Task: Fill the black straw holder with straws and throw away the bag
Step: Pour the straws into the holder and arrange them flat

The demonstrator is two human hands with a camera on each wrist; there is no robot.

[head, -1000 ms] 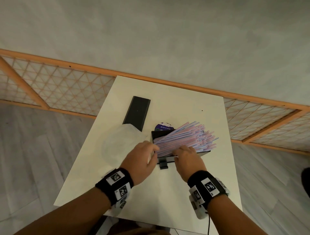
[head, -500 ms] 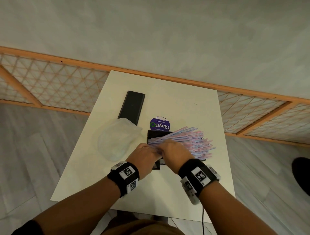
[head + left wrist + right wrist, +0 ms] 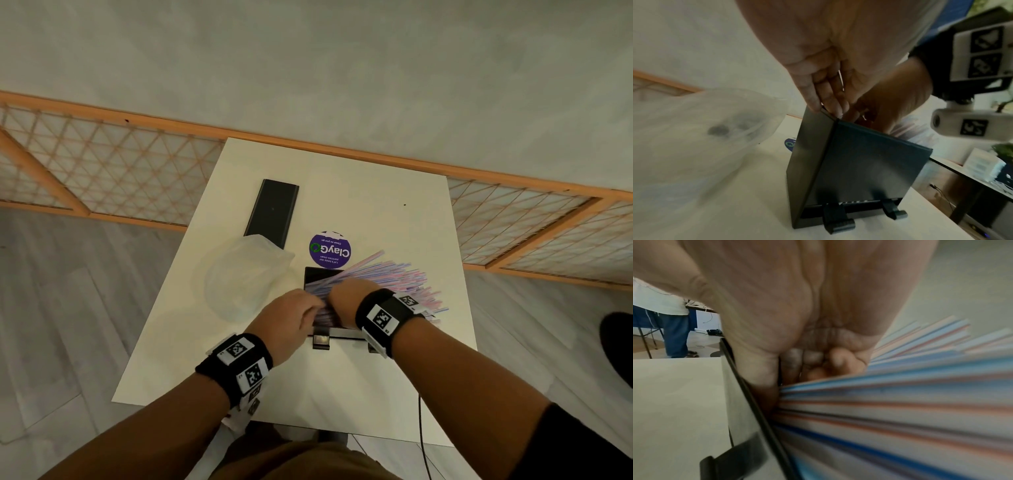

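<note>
My left hand (image 3: 291,318) rests its fingertips on the top corner of the black straw holder (image 3: 855,164). My right hand (image 3: 346,298) curls round the striped straws (image 3: 387,274) fanning from its open top. The empty plastic bag (image 3: 243,274) lies just left on the white surface (image 3: 376,192).

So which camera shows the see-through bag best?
The head view: the whole plastic bag lies on the white table, left of the black straw holder. The left wrist view shows it big but blurry. The right wrist view doesn't show it.
</note>
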